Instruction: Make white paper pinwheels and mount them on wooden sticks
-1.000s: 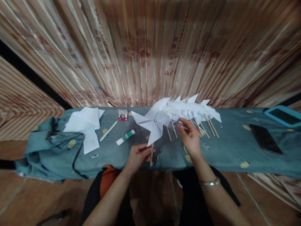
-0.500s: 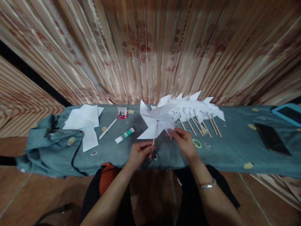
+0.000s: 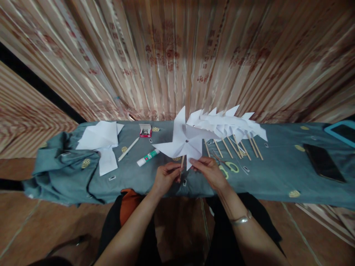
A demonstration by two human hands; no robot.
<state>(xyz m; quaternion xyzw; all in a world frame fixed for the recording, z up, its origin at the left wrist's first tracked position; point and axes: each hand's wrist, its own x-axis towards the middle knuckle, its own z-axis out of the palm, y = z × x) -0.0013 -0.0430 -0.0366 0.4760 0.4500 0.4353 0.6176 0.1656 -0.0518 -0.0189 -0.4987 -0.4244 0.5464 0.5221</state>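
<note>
A white paper pinwheel [image 3: 181,138] with a metal pin at its centre is held up over the bench. My left hand [image 3: 167,178] is closed round its thin wooden stick [image 3: 182,162]. The fingertips of my right hand [image 3: 208,170] pinch the lower blade of the same pinwheel. Just behind and to the right lies an overlapping row of white paper pinwheels [image 3: 230,123], their sticks pointing toward me. Scissors with light green handles [image 3: 232,167] rest beside my right hand, partly hidden by it.
Left of the pinwheel lie a glue stick [image 3: 148,157], a white pen [image 3: 129,149], a small red box of pins [image 3: 145,131] and white paper sheets [image 3: 100,136]. On the right are a dark phone [image 3: 324,162] and a blue-framed tablet [image 3: 340,133]. Bunched cloth [image 3: 63,166] hangs at the left end.
The pinwheel's blades have turned clockwise. My right hand has moved left and down with the blade, uncovering more of the scissors. My left hand stays on the stick.
</note>
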